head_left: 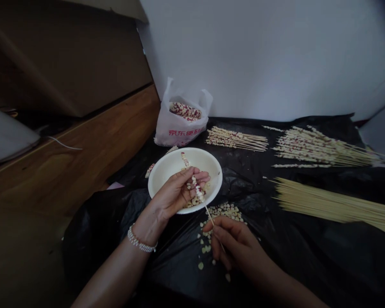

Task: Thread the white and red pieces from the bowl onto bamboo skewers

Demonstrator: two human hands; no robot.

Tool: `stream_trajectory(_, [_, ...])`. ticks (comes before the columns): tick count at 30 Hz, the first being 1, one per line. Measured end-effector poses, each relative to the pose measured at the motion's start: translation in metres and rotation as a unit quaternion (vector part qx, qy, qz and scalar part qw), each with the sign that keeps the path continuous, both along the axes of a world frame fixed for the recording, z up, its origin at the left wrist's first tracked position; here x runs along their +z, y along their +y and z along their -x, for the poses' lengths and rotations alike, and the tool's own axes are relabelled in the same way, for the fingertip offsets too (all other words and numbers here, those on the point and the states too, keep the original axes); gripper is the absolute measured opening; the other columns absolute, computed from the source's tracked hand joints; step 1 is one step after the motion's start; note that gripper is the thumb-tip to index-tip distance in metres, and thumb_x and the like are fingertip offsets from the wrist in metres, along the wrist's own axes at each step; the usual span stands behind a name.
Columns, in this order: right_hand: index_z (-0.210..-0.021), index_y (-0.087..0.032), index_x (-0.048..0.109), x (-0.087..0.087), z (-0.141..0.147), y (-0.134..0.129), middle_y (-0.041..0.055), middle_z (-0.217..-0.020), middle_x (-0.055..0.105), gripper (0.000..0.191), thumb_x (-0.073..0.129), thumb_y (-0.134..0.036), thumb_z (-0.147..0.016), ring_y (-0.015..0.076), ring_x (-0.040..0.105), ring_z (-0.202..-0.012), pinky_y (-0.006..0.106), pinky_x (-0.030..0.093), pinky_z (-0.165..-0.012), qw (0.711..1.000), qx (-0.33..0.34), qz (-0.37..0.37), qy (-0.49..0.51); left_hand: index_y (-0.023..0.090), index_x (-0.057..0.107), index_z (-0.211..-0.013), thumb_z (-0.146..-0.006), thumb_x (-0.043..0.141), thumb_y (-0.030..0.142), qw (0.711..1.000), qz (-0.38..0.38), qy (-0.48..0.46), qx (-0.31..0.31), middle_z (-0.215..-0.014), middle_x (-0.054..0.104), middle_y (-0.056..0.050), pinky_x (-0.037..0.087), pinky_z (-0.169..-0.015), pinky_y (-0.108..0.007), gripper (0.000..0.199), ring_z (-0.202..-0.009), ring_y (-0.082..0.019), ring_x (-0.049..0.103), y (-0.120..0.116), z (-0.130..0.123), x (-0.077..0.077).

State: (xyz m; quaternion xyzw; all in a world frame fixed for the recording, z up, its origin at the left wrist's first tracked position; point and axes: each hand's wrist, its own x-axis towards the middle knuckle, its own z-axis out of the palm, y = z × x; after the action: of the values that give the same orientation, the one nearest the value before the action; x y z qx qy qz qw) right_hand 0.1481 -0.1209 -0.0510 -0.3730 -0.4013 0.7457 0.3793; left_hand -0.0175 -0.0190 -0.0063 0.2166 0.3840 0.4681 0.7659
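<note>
My left hand [179,188], palm up over the white bowl [160,167], has its thumb and forefinger closed on the beaded upper part of a thin skewer [198,190]. Red and cream kernels are threaded along that skewer, which tilts up and to the left. Its bare lower end is pinched by my right hand [229,239], in front of the bowl. Loose kernels [194,202] lie in the bowl, partly hidden by my left hand. More pale kernels [226,211] are scattered on the black plastic sheet [179,256] beside my right hand.
Behind the bowl stands a white plastic bag [179,130] holding speckled corn cobs [185,110]. Threaded skewers lie in a small bundle [235,139] and a larger pile [311,147]. Bare skewers [333,203] are at the right. A wooden panel [115,132] runs along the left.
</note>
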Motion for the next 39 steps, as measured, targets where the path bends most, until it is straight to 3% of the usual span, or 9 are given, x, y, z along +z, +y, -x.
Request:
stream_trajectory(8, [-0.09, -0.018, 0.066, 0.009, -0.003, 0.004, -0.0062, -0.054, 0.057, 0.03, 0.06, -0.048, -0.091, 0.005, 0.038, -0.036, 0.019, 0.024, -0.038, 0.999, -0.017, -0.016, -0.027, 0.01, 0.069, -0.09, -0.092, 0.06, 0.022, 1.0, 0.015, 0.005, -0.002, -0.094, 0.076, -0.016, 0.061, -0.068, -0.027, 0.015, -0.08, -0.019, 0.074, -0.001, -0.003, 0.003])
stream_trajectory(12, [-0.094, -0.019, 0.067, 0.013, -0.007, 0.008, -0.0061, -0.056, 0.058, 0.028, 0.061, -0.046, -0.091, 0.0042, 0.039, -0.036, 0.019, 0.022, -0.038, 0.999, -0.035, -0.017, -0.026, 0.009, 0.072, -0.104, -0.091, 0.063, 0.024, 0.996, -0.025, 0.01, -0.082, -0.103, 0.075, -0.018, 0.059, -0.074, -0.025, 0.022, -0.088, -0.02, 0.074, -0.006, -0.003, 0.005])
stream_trajectory(15, [-0.096, -0.019, 0.068, 0.012, -0.008, 0.009, -0.006, -0.056, 0.059, 0.028, 0.061, -0.046, -0.091, 0.0039, 0.041, -0.036, 0.018, 0.022, -0.037, 0.999, -0.031, -0.015, -0.02, 0.009, 0.074, -0.099, -0.088, 0.065, 0.017, 0.991, -0.039, 0.013, -0.128, -0.104, 0.075, -0.018, 0.058, -0.082, -0.027, 0.016, -0.093, -0.021, 0.073, -0.008, -0.002, 0.003])
stream_trajectory(21, [-0.093, -0.019, 0.067, 0.006, -0.004, 0.005, -0.0059, -0.056, 0.06, 0.03, 0.061, -0.049, -0.091, 0.0045, 0.042, -0.034, 0.016, 0.025, -0.033, 1.0, -0.005, 0.005, -0.028, 0.013, 0.074, -0.094, -0.094, 0.057, 0.026, 0.991, -0.082, 0.102, -0.04, -0.087, 0.076, -0.011, 0.055, -0.072, -0.024, 0.022, -0.078, -0.016, 0.071, -0.005, -0.006, 0.0])
stream_trajectory(26, [-0.09, -0.019, 0.064, 0.005, -0.007, 0.006, -0.0064, -0.056, 0.06, 0.03, 0.06, -0.049, -0.091, 0.0037, 0.041, -0.033, 0.015, 0.024, -0.033, 1.0, -0.018, 0.004, -0.023, 0.015, 0.073, -0.08, -0.094, 0.057, 0.037, 0.918, -0.256, 0.304, -0.005, -0.059, 0.064, -0.002, 0.041, -0.054, -0.019, 0.03, -0.052, -0.01, 0.052, -0.011, -0.006, 0.0])
stream_trajectory(29, [-0.09, -0.019, 0.064, 0.003, -0.009, 0.01, -0.0068, -0.056, 0.06, 0.031, 0.061, -0.05, -0.09, 0.0032, 0.041, -0.032, 0.014, 0.023, -0.032, 0.999, -0.038, 0.0, -0.016, 0.017, 0.073, -0.079, -0.093, 0.057, 0.039, 0.892, -0.279, 0.346, -0.08, -0.047, 0.051, 0.003, 0.032, -0.049, -0.019, 0.03, -0.045, -0.008, 0.039, -0.013, -0.005, 0.001])
stream_trajectory(31, [-0.09, -0.019, 0.064, 0.002, -0.01, 0.011, -0.0068, -0.057, 0.06, 0.032, 0.062, -0.051, -0.09, 0.0031, 0.041, -0.032, 0.014, 0.023, -0.032, 0.999, -0.044, -0.003, -0.016, 0.016, 0.073, -0.081, -0.093, 0.055, 0.043, 0.902, -0.259, 0.321, -0.127, -0.048, 0.053, 0.003, 0.03, -0.047, -0.02, 0.034, -0.044, -0.008, 0.038, -0.012, -0.004, 0.0])
stream_trajectory(34, [-0.091, -0.019, 0.064, 0.003, -0.009, 0.01, -0.0066, -0.057, 0.06, 0.033, 0.062, -0.051, -0.09, 0.0032, 0.041, -0.032, 0.013, 0.024, -0.032, 0.999, -0.035, -0.003, -0.017, 0.015, 0.072, -0.088, -0.09, 0.057, 0.052, 0.944, -0.211, 0.241, -0.076, -0.063, 0.065, -0.002, 0.036, -0.049, -0.02, 0.04, -0.05, -0.009, 0.049, -0.006, -0.003, -0.001])
stream_trajectory(39, [-0.092, -0.019, 0.064, 0.003, -0.004, 0.003, -0.0059, -0.057, 0.061, 0.031, 0.06, -0.05, -0.092, 0.0038, 0.042, -0.034, 0.013, 0.027, -0.032, 1.0, 0.008, 0.003, -0.004, 0.012, 0.07, -0.103, -0.093, 0.058, 0.04, 0.989, -0.094, 0.071, -0.085, -0.095, 0.073, -0.013, 0.053, -0.073, -0.026, 0.033, -0.079, -0.016, 0.067, -0.005, -0.007, 0.0])
